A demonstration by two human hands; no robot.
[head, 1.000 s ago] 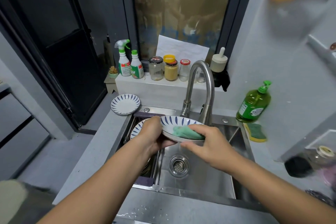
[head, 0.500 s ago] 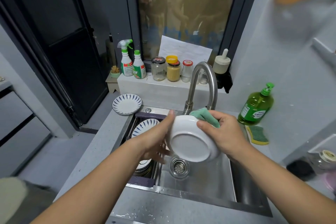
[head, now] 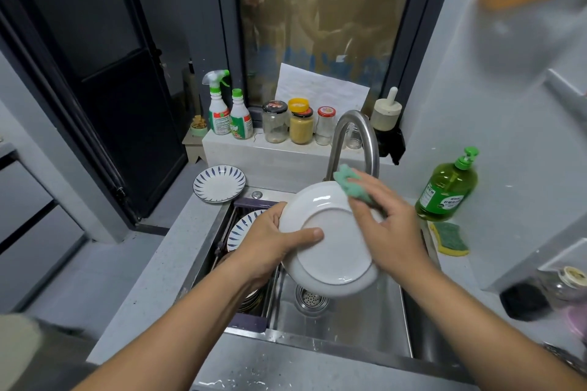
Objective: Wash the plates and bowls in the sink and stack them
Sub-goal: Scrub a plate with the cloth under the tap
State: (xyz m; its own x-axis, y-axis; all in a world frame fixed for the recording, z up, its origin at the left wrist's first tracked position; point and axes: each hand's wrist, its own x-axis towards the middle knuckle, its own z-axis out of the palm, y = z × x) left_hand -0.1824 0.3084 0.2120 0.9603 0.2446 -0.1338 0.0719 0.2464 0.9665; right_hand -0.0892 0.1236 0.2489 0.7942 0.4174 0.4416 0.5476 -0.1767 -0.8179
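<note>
I held the plate (head: 330,251) over the sink (head: 365,324), tilted so its plain white underside faced me and its lower edge hung above the drain (head: 313,298). My left hand (head: 273,241) gripped it at the left rim, with the thumb laid flat across the underside and the other fingers wrapped behind, out of sight. My right hand (head: 390,228) held the green cloth (head: 352,184) under bent fingers and pressed it against the plate's upper right rim. A bunched corner of the cloth stuck out past my fingertips, in front of the tap (head: 352,133) that rose from the sink's back edge.

In the left part of the sink sat a dark rack (head: 251,322) with a blue-striped dish (head: 244,225) leaning in it. More dishes lay below my left wrist, mostly hidden. A striped plate (head: 219,184) lay flat on the counter at the sink's back left corner.

To the right of the sink a green soap bottle (head: 448,190) stood upright, and a yellow-and-green sponge (head: 449,238) lay flat just beside the sink's right rim. On the ledge behind the sink stood a row of jars (head: 300,125), with two spray bottles (head: 219,108) at its left end.
</note>
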